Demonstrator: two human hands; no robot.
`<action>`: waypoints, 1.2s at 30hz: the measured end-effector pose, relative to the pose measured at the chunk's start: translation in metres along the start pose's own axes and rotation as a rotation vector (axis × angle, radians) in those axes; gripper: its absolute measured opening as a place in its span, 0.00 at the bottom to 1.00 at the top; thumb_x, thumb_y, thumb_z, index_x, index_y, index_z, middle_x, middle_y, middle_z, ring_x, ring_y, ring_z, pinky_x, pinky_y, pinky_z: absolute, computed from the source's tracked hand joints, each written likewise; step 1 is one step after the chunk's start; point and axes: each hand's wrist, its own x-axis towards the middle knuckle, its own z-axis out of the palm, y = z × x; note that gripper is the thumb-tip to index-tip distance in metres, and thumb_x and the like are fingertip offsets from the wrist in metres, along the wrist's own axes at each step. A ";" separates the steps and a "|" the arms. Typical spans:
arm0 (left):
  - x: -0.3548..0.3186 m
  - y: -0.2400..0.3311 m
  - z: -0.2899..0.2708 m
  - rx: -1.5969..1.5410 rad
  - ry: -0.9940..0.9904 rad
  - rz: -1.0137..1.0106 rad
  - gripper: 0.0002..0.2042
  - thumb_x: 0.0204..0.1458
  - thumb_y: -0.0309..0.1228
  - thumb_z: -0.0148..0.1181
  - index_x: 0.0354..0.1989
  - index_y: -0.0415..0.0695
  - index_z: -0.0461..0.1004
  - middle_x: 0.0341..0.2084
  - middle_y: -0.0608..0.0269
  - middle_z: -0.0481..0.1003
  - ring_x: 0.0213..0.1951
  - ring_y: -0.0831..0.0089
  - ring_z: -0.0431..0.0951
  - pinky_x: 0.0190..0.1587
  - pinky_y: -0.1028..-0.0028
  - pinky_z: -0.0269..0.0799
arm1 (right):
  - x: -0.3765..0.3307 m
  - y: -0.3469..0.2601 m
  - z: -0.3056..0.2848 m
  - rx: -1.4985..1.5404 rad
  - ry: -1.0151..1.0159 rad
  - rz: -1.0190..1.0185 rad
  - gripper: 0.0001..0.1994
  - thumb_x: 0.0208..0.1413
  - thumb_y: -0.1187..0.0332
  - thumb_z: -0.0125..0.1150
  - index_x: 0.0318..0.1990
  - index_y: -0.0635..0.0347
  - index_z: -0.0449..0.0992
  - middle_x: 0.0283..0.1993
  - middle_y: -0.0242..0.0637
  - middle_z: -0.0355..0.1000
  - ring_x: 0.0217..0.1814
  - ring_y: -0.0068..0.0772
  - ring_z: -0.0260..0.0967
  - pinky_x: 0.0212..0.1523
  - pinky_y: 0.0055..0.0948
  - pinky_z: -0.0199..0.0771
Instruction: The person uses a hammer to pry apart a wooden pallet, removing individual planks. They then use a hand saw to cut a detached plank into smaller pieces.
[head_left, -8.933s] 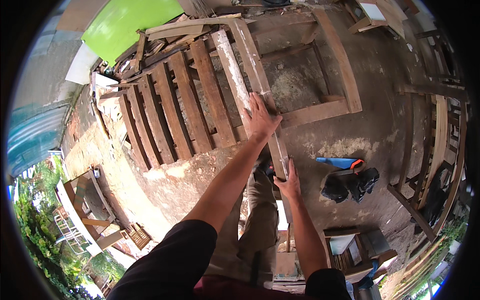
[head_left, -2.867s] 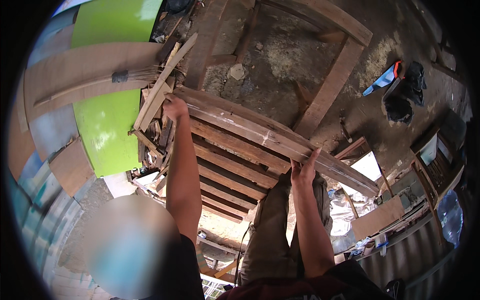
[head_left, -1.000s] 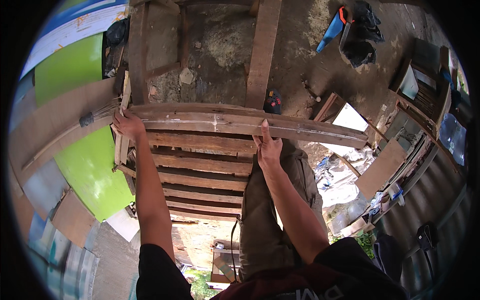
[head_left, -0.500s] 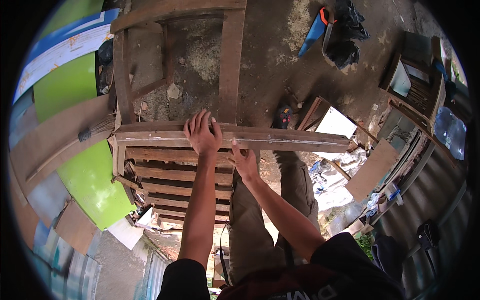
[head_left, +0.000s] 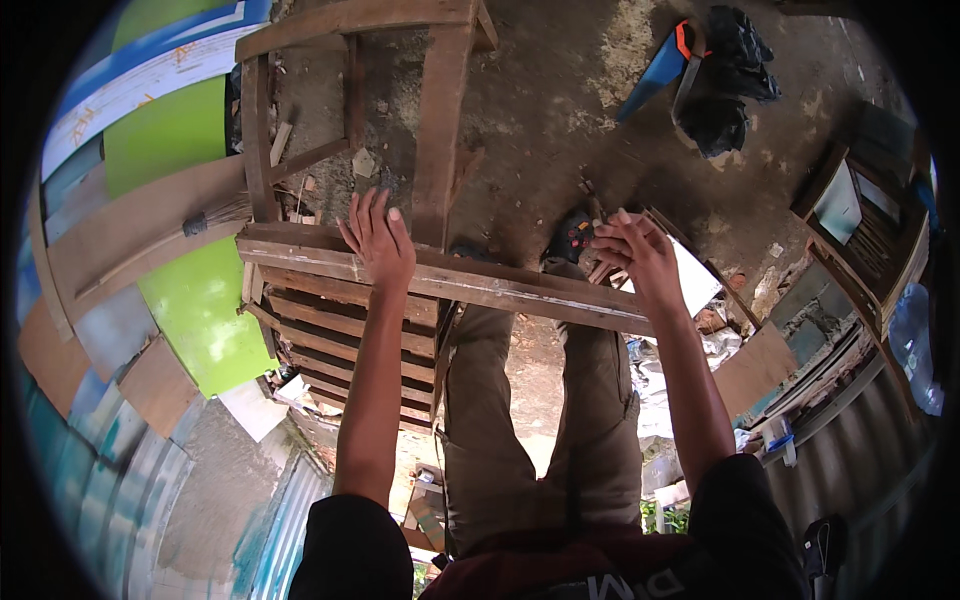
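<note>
The paint-streaked beam (head_left: pixel 520 288) across the far edge of the slatted frame (head_left: pixel 310 283) could tip, its right end overhanging, since the left hand (head_left: pixel 382 245) merely spreads open over it and the right hand (head_left: pixel 645 258), loosely curled, seems empty

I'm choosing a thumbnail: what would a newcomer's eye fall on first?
Probably the long wooden beam crossing the middle, with the left hand over it and the right hand near its right end. Next, the bright green panel at the left, and the blue tool with an orange handle at upper right, beside crumpled black plastic.
</note>
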 end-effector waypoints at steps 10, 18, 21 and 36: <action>0.142 0.098 0.093 0.011 -0.003 -0.023 0.34 0.60 0.50 0.57 0.69 0.46 0.54 0.69 0.52 0.51 0.71 0.52 0.53 0.70 0.40 0.44 | 0.165 0.017 -0.111 -0.207 0.099 -0.066 0.23 0.63 0.52 0.62 0.49 0.68 0.73 0.44 0.42 0.77 0.42 0.32 0.78 0.43 0.29 0.80; 0.144 0.099 0.104 -0.086 0.059 0.105 0.36 0.57 0.45 0.63 0.68 0.42 0.56 0.68 0.44 0.53 0.69 0.45 0.55 0.67 0.50 0.54 | 0.428 0.146 -0.243 0.167 -0.149 -0.065 0.19 0.62 0.56 0.62 0.39 0.70 0.76 0.33 0.46 0.78 0.39 0.33 0.78 0.31 0.31 0.75; 0.140 0.089 0.110 -0.011 0.110 0.195 0.37 0.56 0.42 0.65 0.69 0.41 0.54 0.68 0.45 0.51 0.68 0.45 0.55 0.65 0.49 0.56 | 0.474 0.146 -0.201 -0.629 0.396 -0.140 0.23 0.59 0.54 0.64 0.39 0.73 0.77 0.35 0.49 0.78 0.40 0.40 0.78 0.35 0.36 0.76; 0.141 0.090 0.104 0.016 0.068 0.235 0.39 0.51 0.29 0.66 0.69 0.35 0.52 0.68 0.38 0.49 0.70 0.43 0.53 0.69 0.51 0.53 | 0.520 0.118 -0.127 -0.553 0.786 -0.192 0.30 0.49 0.53 0.75 0.45 0.75 0.74 0.44 0.62 0.76 0.49 0.58 0.76 0.49 0.46 0.76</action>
